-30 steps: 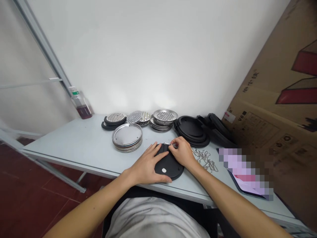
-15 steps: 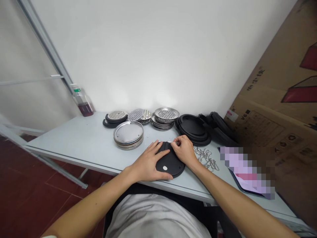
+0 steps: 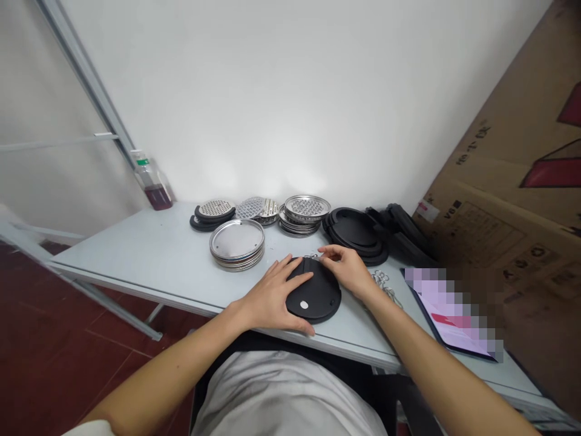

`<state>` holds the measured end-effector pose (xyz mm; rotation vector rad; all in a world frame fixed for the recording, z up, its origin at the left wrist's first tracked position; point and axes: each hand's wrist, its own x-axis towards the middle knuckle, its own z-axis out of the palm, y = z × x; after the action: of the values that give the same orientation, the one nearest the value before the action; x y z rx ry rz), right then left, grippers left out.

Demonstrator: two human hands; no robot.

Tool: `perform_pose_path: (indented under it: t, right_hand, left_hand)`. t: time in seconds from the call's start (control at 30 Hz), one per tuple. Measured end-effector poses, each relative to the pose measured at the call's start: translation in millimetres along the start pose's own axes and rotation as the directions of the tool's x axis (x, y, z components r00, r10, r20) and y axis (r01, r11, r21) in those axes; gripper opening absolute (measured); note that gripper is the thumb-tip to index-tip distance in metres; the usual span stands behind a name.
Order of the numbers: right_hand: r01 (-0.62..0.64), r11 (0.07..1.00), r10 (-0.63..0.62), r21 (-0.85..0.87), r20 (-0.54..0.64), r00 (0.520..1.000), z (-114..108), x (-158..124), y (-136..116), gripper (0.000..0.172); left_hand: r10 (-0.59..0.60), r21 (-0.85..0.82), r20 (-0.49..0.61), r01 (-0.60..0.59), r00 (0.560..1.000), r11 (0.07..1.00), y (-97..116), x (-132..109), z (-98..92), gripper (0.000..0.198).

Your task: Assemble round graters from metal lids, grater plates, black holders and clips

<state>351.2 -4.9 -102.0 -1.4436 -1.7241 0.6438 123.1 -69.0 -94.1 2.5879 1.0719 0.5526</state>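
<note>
A round black plastic disc [image 3: 313,303] with a small white oval spot lies at the table's front edge. My left hand [image 3: 272,297] rests on its left side, fingers spread flat over the top and the thumb along the near edge. At the disc's far edge sits a small metal wire clip [image 3: 310,256]. Just right of this clip, my right hand [image 3: 347,269] hovers over the disc's upper right edge. Its thumb and index finger are apart, and nothing shows between them.
Behind stand a stack of metal discs [image 3: 238,239], grater plates [image 3: 306,207] and black discs [image 3: 351,227]. Loose wire clips [image 3: 384,283] lie right of my right hand, before a tablet [image 3: 445,315]. A bottle [image 3: 154,184] stands far left; a carton [image 3: 499,200] rises on the right.
My right hand's fingers have parted and drawn back from the wire clip, which now shows at the disc's far edge. The left hand stays on the disc. The view has shifted slightly.
</note>
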Motion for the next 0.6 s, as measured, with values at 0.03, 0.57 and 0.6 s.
perform_pose_path:
  t: [0.03, 0.57, 0.6]
  right_hand:
    - [0.0, 1.0, 0.001, -0.007, 0.007, 1.0, -0.7, -1.0, -2.2, 0.03]
    - [-0.161, 0.969, 0.14, 0.188, 0.117, 0.983, -12.5, -5.0, -6.7, 0.031]
    - [-0.179, 0.958, 0.153, 0.223, 0.13, 0.98, -12.1, -4.7, -6.2, 0.034]
  left_hand:
    - [0.012, 0.002, -0.003, -0.012, 1.0, 1.0, 0.1, -0.2, -0.1, 0.108]
    - [0.049, -0.004, -0.027, -0.05, 0.998, 0.999, 2.5, -1.8, -3.3, 0.086]
    - [0.041, -0.018, -0.031, -0.042, 0.999, 0.999, 2.5, -2.3, -4.3, 0.084]
